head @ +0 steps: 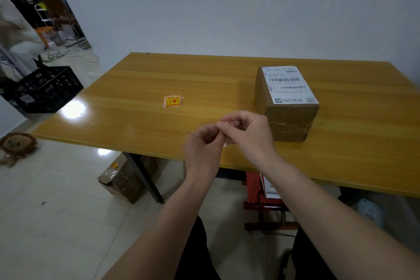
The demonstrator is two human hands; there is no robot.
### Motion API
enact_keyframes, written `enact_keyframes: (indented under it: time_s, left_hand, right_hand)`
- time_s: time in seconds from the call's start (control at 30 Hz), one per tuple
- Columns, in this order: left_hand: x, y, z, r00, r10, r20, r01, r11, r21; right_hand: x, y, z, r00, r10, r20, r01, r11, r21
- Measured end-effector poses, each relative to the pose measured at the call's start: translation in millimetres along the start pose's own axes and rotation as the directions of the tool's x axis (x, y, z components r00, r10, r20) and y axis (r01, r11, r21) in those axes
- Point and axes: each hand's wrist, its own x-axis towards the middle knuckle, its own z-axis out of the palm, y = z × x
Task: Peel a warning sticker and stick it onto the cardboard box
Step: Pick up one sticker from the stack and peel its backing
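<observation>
A brown cardboard box (289,120) with a white shipping label (288,85) on top stands on the right half of the wooden table (136,79). A small stack of yellow-and-red warning stickers (172,100) lies flat near the table's middle. My left hand (202,150) and my right hand (247,134) meet over the front edge, just left of the box and apart from it. Their fingertips pinch together on something small. Only a white sliver (225,144) shows beneath them, seemingly a sticker's backing; the rest is hidden.
A black plastic crate (45,88) sits on the floor left of the table. Under the table are a taped cardboard box (122,179) and a red stool (256,191). A lion plush (18,143) lies on the floor. A person in white sits far left.
</observation>
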Motion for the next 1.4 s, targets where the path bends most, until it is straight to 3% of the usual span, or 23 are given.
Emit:
enact_keyframes:
  time_s: [0.43,0.7,1.0,1.13,1.2,1.27,1.4]
  left_hand:
    - [-3.3,0.4,-1.6,0.999,0.050,-0.019,-0.049,0.997,0.052]
    - [-0.1,-0.4,0.1,0.992,0.033,-0.124,-0.020,0.994,0.107]
    - [-1.9,-1.8,0.5,0.993,0.028,-0.115,-0.025,0.999,0.025]
    - [-2.2,-1.2,2.4,0.991,-0.001,-0.133,-0.005,0.999,-0.044]
    - [-1.9,-1.6,2.4,0.992,-0.013,-0.123,0.008,0.999,-0.037]
    - [-1.3,-3.0,1.5,0.995,0.007,-0.104,0.000,0.998,0.063]
    - [-1.6,-0.1,2.1,0.991,0.125,-0.051,-0.105,0.951,0.290]
  right_hand:
    - [1.3,2.6,-2.1,1.000,-0.010,0.017,0.010,1.000,-0.021]
    - [-1.1,0.7,0.7,1.000,0.008,0.003,-0.008,0.999,0.044]
    - [-4.4,-2.0,-4.8,1.000,0.014,0.024,-0.017,0.993,0.119]
    - [0.8,3.9,-10.0,0.996,0.058,-0.069,-0.067,0.990,-0.125]
    - [2.5,4.8,-11.6,0.997,0.060,-0.052,-0.067,0.986,-0.151]
    - [2.3,5.0,-12.0,0.999,0.018,-0.044,-0.026,0.983,-0.184]
    - [-1.2,3.7,-11.2,0.990,-0.132,0.042,0.138,0.899,-0.416]
